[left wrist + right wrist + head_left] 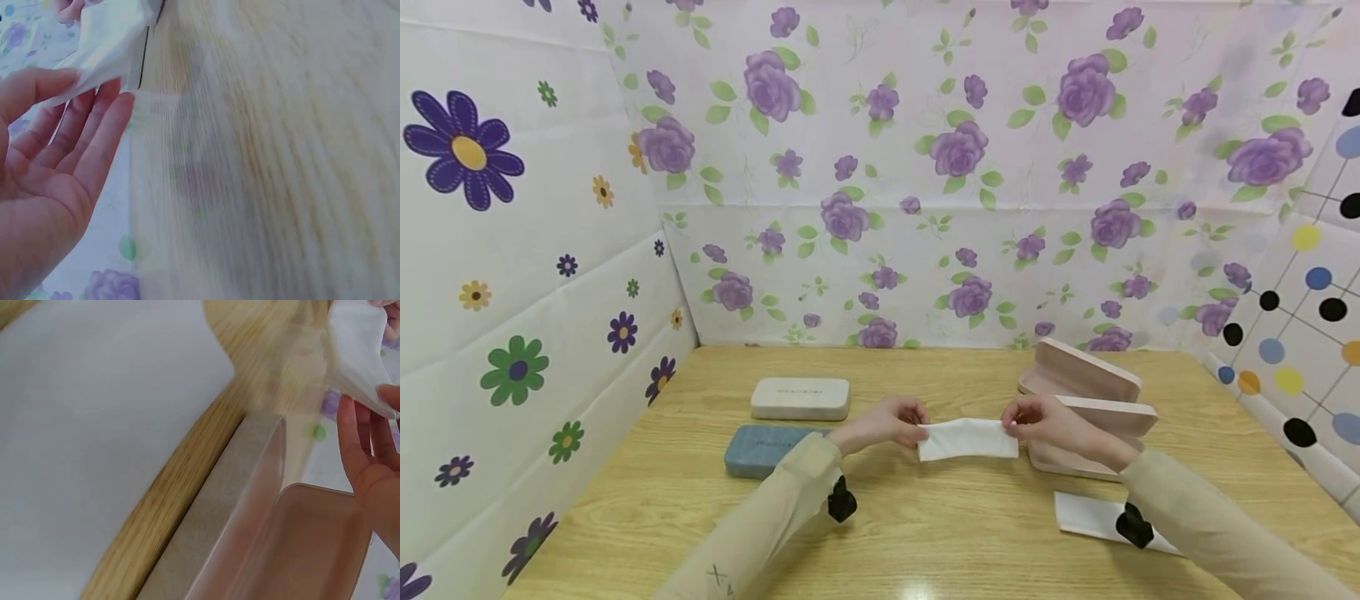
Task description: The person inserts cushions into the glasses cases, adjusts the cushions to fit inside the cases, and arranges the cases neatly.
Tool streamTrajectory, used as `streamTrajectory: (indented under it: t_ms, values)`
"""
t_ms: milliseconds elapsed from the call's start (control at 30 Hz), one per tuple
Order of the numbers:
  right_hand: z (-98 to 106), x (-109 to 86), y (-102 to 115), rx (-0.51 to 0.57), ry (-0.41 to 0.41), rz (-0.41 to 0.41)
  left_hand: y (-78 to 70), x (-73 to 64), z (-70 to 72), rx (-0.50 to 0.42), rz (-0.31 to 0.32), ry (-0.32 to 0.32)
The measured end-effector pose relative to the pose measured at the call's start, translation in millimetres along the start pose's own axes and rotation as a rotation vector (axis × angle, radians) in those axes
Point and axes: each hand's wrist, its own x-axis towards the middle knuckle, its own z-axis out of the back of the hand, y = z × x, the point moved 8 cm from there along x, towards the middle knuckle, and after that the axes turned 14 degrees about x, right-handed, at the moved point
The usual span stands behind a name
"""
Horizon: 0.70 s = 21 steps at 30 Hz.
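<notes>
your right sleeve [1217, 521] is hiding part of the flat white piece [1078, 512] at four o'clock from the white cloth [967, 442]; your right hand [1048, 425] is covering some of the open pink case [1127, 419] at three; your left arm [760, 525] is overlapping the blue case [756, 450] at nine. the left wrist view is cutting off the cloth's far end. your forearms are reaching in from seven and four o'clock, your left hand [887, 423] and right hand pinching opposite ends, holding the cloth between them at five o'clock in the head view.

At lower centre, the folded white cloth strip [967, 442] looks matt; the pale-brown wood-grain tabletop [940, 533] shines at bottom centre.
</notes>
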Motion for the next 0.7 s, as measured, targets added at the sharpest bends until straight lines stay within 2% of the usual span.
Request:
streamTrajectory:
  t_ms: [133, 267, 400, 533, 633, 700]
  values:
    - [8, 0.3, 4, 0.096, -0.103, 0.02, 4.0, 1.1, 2.5, -0.124, 0.007, -0.048]
    - [15, -3.3, 10, 0.124, -0.212, 0.023, 4.5, 2.2, 4.1, -0.217, 0.002, -0.101]
    - [21, -10.4, 15, 0.133, -0.311, -0.001, -1.0, 4.2, 2.7, -0.253, -0.024, -0.153]
    - [24, -17.8, 19, 0.158, -0.365, -0.04, -10.3, 7.8, -1.2, -0.27, -0.065, -0.195]
    - [30, -25.7, 18, 0.174, -0.401, -0.092, -16.4, 12.9, -6.2, -0.279, -0.101, -0.204]
    - [35, -32.3, 16, 0.185, -0.417, -0.12, -20.5, 17.0, -12.2, -0.267, -0.122, -0.181]
